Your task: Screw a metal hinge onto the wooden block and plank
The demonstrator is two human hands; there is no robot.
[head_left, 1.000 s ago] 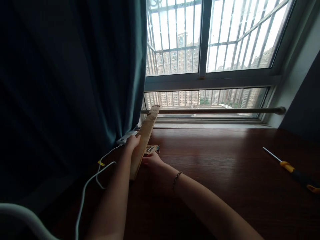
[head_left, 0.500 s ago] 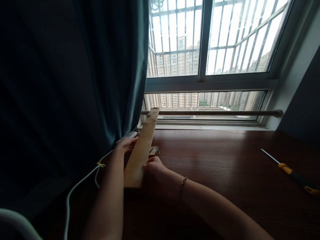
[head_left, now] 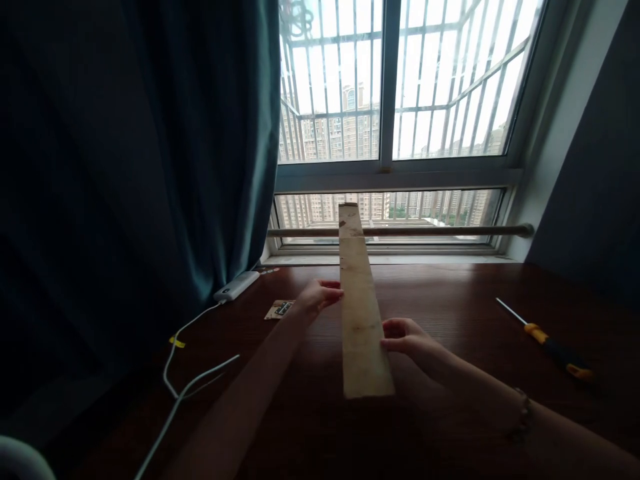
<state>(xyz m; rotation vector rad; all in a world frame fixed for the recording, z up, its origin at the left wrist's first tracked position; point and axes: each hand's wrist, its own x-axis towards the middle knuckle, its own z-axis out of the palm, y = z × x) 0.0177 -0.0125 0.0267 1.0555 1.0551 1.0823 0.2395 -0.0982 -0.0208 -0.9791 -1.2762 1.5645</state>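
Honestly, a fair bit is hard to see here: the underside of the wooden board (head_left: 361, 320) is hidden, and I can't tell whether any of it touches the dark tabletop (head_left: 450, 347). The left forearm covers part of the little card (head_left: 274, 311) lying left of the board, and whatever dark bits are on it are too small to name. The right wrist's bracelet (head_left: 523, 410) is blurry, and the white cable (head_left: 167, 427) runs out of frame at the bottom.

Board itself is long, flat and pale tan, with dark blotches near the far end and a faint stain lower down. It sits mid-view between the hands, pointing at the window, its far end overlapping the rail (head_left: 430, 231). Left hand (head_left: 316, 298) and right hand (head_left: 407, 337) are pinching its opposite long edges, right one nearer the camera
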